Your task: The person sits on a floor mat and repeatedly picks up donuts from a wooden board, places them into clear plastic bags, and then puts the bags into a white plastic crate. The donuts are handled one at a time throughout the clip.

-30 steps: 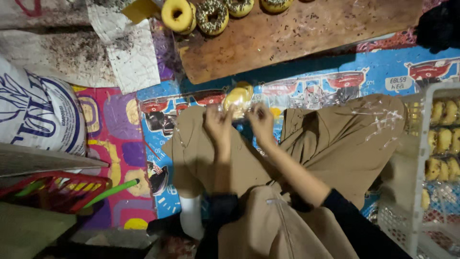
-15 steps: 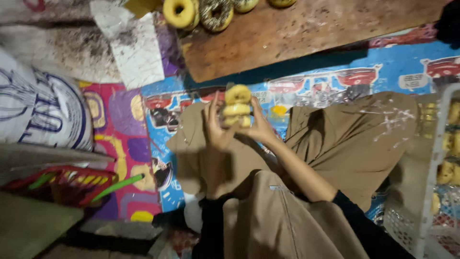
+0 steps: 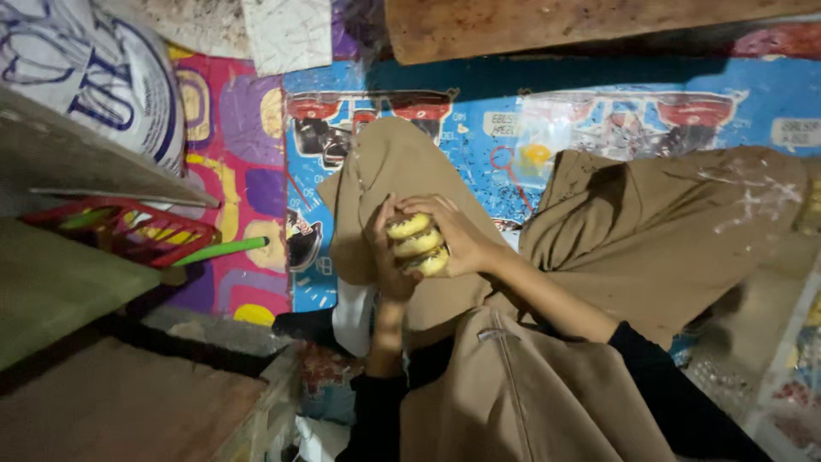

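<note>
A stack of three yellow glazed doughnuts (image 3: 416,244) sits between both my hands, over my lap. My left hand (image 3: 382,252) presses the stack's left side, fingers wrapped around it. From the right, my right hand (image 3: 455,235) cups the stack, fingers curled over the top doughnut. I sit cross-legged in brown trousers (image 3: 650,231) on a colourful printed mat (image 3: 479,120). Black sleeves cover both my forearms.
A wooden board (image 3: 556,26) lies at the top edge. At the top left lies a white printed sack (image 3: 94,77). A red wire rack (image 3: 128,227) with a green stick (image 3: 218,251) stands at the left. Part of a white crate (image 3: 791,359) shows at the right.
The view has tipped down and closer, so the doughnuts on the board left the frame. My hands brought the stack lower, nearer my lap, and it grew to three doughnuts.
</note>
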